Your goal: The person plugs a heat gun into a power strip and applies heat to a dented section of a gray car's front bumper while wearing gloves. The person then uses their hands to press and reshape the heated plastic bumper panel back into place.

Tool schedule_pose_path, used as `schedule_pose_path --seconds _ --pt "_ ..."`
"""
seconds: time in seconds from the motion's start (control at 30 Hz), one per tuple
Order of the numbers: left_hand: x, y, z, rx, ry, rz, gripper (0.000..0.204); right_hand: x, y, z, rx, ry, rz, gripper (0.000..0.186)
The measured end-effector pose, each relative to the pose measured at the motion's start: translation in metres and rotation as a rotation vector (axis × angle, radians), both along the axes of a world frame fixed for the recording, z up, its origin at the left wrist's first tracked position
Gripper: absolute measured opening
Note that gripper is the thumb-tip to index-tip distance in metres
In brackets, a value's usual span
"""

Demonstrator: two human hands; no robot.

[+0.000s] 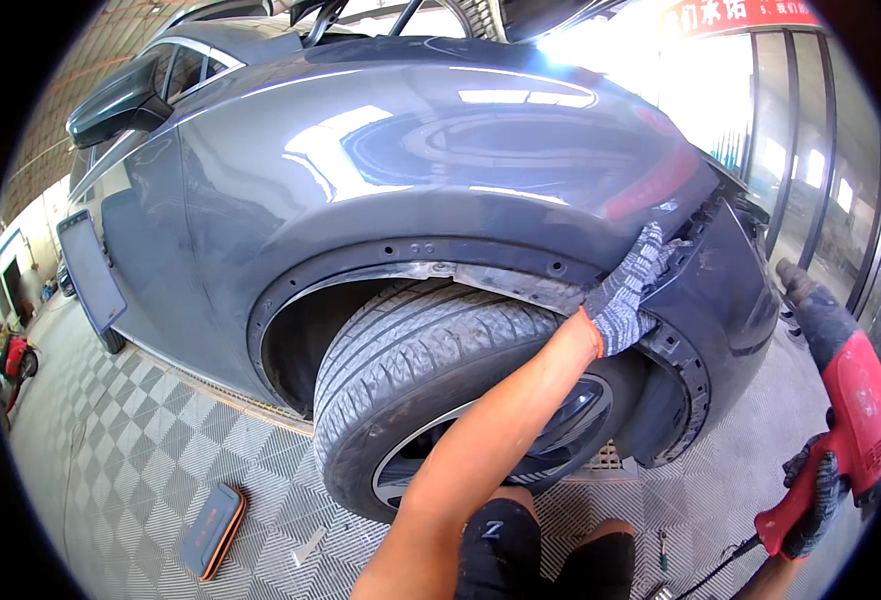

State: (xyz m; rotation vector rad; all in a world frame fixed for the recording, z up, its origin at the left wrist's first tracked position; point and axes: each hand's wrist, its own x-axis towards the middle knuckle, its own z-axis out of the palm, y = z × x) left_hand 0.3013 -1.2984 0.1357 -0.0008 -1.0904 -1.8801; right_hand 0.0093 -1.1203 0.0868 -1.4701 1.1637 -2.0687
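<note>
A grey car fender (411, 170) arches over the front wheel's tyre (421, 340). My left hand (626, 295), in a grey knit glove, lies with its fingers stretched out across the seam where the fender meets the front bumper (726, 260). In my right hand (816, 495), also gloved, is the handle of a red heat gun (863, 415) with a dark nozzle and a cord trailing below. The nozzle's tip is beside the bumper's outer side, apart from it. Along the wheel arch, holes and clips are exposed on the bare edge.
A grey case with orange trim (218, 532) lies on the tiled floor (151, 440), near a small white flat piece (309, 547). A screwdriver-like tool (664, 550) lies by my feet. A tablet-like panel (92, 270) hangs on the car's side. Glass doors (811, 150) stand at right.
</note>
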Motion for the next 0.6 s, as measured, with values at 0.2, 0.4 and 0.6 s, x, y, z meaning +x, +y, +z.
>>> schedule_pose_path --seconds 0.2,0.4,0.6 --pt "-0.003 0.002 0.003 -0.054 0.040 0.030 0.060 -0.024 0.014 -0.003 0.032 -0.110 0.345 0.066" --pt "0.003 0.005 0.001 -0.087 0.009 0.073 0.063 0.006 0.010 0.004 0.021 -0.088 0.072 0.066" --pt "-0.019 -0.002 0.004 0.005 0.012 0.039 0.067 -0.017 0.027 0.000 -0.006 -0.125 0.231 0.059"
